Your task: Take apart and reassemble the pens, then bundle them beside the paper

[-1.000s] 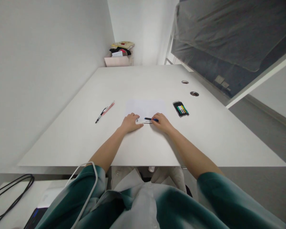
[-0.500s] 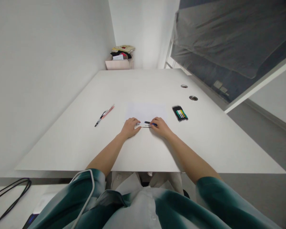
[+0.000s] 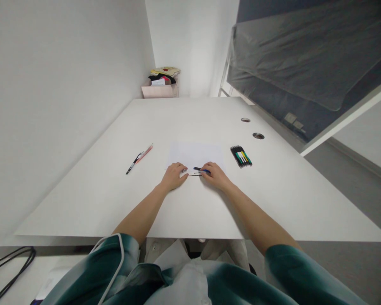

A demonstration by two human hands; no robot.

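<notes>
My left hand (image 3: 174, 176) rests at the near edge of a white sheet of paper (image 3: 195, 151). Its fingers curl round a small greyish item, too small to name, and its thumb tip lies by the end of a thin dark rod (image 3: 195, 175). Opposite, my right hand (image 3: 216, 175) is closed, fingers bent over a dark blue pen (image 3: 197, 169) whose black end points left. Another slim piece lies between pen and rod, partly under the right fingers. A narrow gap separates the two hands.
Left on the white table (image 3: 82, 203) lie a black-and-white pen (image 3: 133, 164) and a reddish pencil (image 3: 145, 153). A row of several black pens with coloured labels (image 3: 241, 156) lies right. Two round metal grommets (image 3: 258, 136) and a box of items (image 3: 158, 91) are farther off.
The whole view has shifted slightly, so the table and everything on it appear a little lower. Both hands keep nearly the same pose beside the pen and rod.
</notes>
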